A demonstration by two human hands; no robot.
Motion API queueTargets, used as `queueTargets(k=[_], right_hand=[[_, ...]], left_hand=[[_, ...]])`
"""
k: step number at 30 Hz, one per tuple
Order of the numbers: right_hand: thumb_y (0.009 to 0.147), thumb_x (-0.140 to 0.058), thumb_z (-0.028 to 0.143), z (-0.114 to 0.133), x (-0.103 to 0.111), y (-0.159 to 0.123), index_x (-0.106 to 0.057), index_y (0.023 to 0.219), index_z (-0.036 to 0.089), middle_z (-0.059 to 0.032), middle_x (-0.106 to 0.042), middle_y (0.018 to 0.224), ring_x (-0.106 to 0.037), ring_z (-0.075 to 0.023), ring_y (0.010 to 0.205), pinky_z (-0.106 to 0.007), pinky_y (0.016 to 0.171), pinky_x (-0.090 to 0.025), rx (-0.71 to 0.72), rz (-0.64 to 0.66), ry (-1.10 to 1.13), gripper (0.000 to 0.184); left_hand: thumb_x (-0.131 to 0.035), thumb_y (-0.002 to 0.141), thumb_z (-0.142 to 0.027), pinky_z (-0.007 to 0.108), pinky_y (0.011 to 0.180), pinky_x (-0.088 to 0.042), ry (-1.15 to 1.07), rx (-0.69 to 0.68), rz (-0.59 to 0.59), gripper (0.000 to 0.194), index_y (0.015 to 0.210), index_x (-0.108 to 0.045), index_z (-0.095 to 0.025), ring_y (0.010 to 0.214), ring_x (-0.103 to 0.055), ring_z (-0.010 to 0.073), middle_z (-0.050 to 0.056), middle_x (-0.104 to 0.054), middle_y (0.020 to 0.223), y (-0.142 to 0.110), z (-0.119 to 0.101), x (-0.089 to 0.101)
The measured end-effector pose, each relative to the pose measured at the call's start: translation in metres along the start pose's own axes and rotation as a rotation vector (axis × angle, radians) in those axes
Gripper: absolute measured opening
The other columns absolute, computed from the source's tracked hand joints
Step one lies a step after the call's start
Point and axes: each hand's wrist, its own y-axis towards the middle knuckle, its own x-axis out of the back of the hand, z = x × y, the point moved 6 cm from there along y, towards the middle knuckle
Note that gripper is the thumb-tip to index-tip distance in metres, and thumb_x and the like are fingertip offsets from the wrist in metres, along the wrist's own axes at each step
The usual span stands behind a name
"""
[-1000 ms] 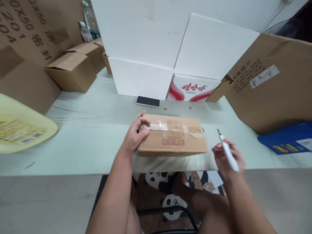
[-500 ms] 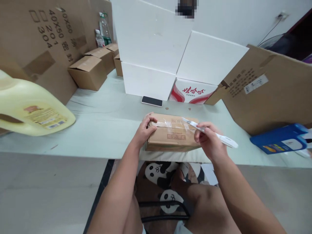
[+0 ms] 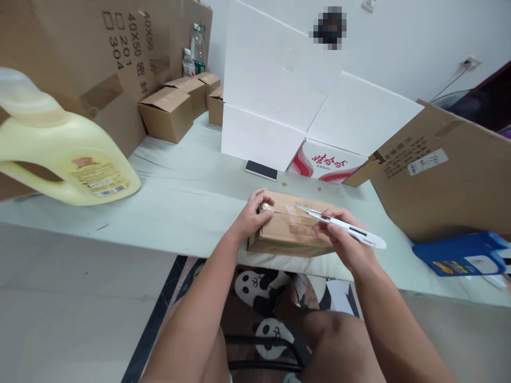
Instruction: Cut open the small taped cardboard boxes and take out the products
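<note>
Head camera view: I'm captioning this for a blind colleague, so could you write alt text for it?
A right hand holds a white cutter over a taped cardboard box, while the left hand grips the box's left end; a phone lies beyond it.

Small carton [image 3: 285, 243]: right end hidden behind the right hand [image 3: 341, 229]; underside out of sight; lettering partly covered and blurred.
White knife [image 3: 369, 238]: grip partly covered by fingers; contact between tip and carton could not be told.
Left hand [image 3: 254, 214]: palm out of view.
Yellow jug [image 3: 85, 149]: cut off by the left edge; fine print illegible.
Clear bottles [image 3: 197, 49]: bases hidden behind small boxes [image 3: 165, 117].
Printed cardboard [image 3: 90, 50]: cropped left and above, partly behind the jug.
Brown panel [image 3: 443, 199]: cropped right; sticker too small to read.
Pixelated patch [image 3: 329, 27]: contents obscured.
Bench [image 3: 187, 207]: both ends ran out of frame.
</note>
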Motion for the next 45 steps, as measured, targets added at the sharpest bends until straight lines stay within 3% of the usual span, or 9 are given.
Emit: queueTargets(k=[5,9,14,18,22,30,34,41,45], right_hand=[[0.074,-0.083,0.050,-0.012,0.023,-0.012,-0.071,0.092,0.028,-0.0047,-0.074,0.100,-0.073,-0.0231,0.097,-0.043,0.094,-0.061,0.010,-0.167,0.040,0.030],[0.068,-0.090,0.045,-0.002,0.009,0.001,-0.069,0.090,0.030,-0.0020,-0.077,0.099,-0.074,-0.0228,0.105,-0.047,0.103,-0.057,0.068,-0.078,0.061,0.033],[0.075,-0.087,0.039,0.000,-0.013,0.015,-0.070,0.086,0.026,-0.0056,-0.079,0.108,-0.074,-0.0228,0.106,-0.040,0.096,-0.059,0.044,0.091,-0.065,0.024],[0.077,-0.086,0.039,-0.005,-0.004,0.016,-0.071,0.085,0.025,-0.0057,-0.079,0.109,-0.074,-0.0229,0.108,-0.038,0.096,-0.058,0.046,0.095,-0.131,0.021],[0.078,-0.085,0.041,-0.006,0.007,0.019,-0.072,0.085,0.026,-0.0047,-0.079,0.109,-0.073,-0.0219,0.109,-0.037,0.098,-0.057,0.034,0.106,-0.087,0.021],[0.075,-0.086,0.046,0.003,0.001,0.026,-0.072,0.083,0.024,-0.0068,-0.079,0.106,-0.074,-0.0231,0.103,-0.037,0.092,-0.058,0.032,0.146,-0.129,0.027],[0.077,-0.085,0.044,0.001,0.006,0.027,-0.072,0.085,0.025,-0.0050,-0.079,0.107,-0.074,-0.0214,0.104,-0.036,0.094,-0.058,0.030,0.133,-0.021,0.024],[0.079,-0.082,0.047,0.012,-0.018,0.031,-0.072,0.083,0.024,-0.0078,-0.080,0.105,-0.076,-0.0238,0.101,-0.038,0.091,-0.058,0.143,0.232,-0.164,0.025],[0.081,-0.079,0.049,0.015,-0.015,0.032,-0.073,0.084,0.023,-0.0088,-0.080,0.105,-0.076,-0.0250,0.101,-0.040,0.092,-0.058,0.159,0.248,-0.217,0.026]], left_hand=[[-0.062,0.084,-0.037,0.047,0.126,-0.030,0.018,0.005,0.029,0.029,0.109,-0.064,-0.022,0.160,-0.021,0.0303,0.015,-0.038,0.159,0.000,0.002,0.004],[-0.066,0.084,-0.037,0.050,0.123,-0.036,0.014,0.033,0.081,0.038,0.119,-0.063,-0.024,0.160,-0.020,0.0334,0.014,-0.031,0.165,-0.006,0.003,0.004],[-0.060,0.084,-0.029,0.051,0.127,-0.029,-0.022,0.060,0.137,0.038,0.122,-0.056,-0.024,0.162,-0.012,0.0304,0.013,-0.032,0.164,-0.010,0.001,-0.001],[-0.060,0.083,-0.030,0.049,0.129,-0.023,-0.033,0.099,0.163,0.039,0.121,-0.054,-0.023,0.163,-0.007,0.0286,0.014,-0.021,0.169,-0.007,0.000,-0.002],[-0.059,0.082,-0.030,0.048,0.129,-0.023,-0.039,0.117,0.156,0.038,0.119,-0.054,-0.023,0.163,-0.010,0.0287,0.013,-0.019,0.169,-0.006,0.000,0.000],[-0.060,0.081,-0.033,0.050,0.129,-0.020,-0.044,0.130,0.157,0.042,0.121,-0.053,-0.023,0.163,-0.007,0.0265,0.013,-0.016,0.171,-0.005,0.000,0.000],[-0.058,0.082,-0.035,0.050,0.130,-0.018,-0.041,0.129,0.177,0.044,0.124,-0.052,-0.024,0.163,-0.004,0.0266,0.012,-0.016,0.172,-0.004,0.000,0.000],[-0.055,0.082,-0.032,0.051,0.131,-0.016,-0.015,0.112,0.141,0.039,0.120,-0.053,-0.024,0.163,-0.007,0.0282,0.011,-0.023,0.170,-0.002,-0.001,0.000],[-0.053,0.083,-0.031,0.049,0.131,-0.016,-0.004,0.112,0.118,0.035,0.117,-0.053,-0.024,0.163,-0.009,0.0271,0.012,-0.031,0.166,-0.003,-0.003,0.000]])
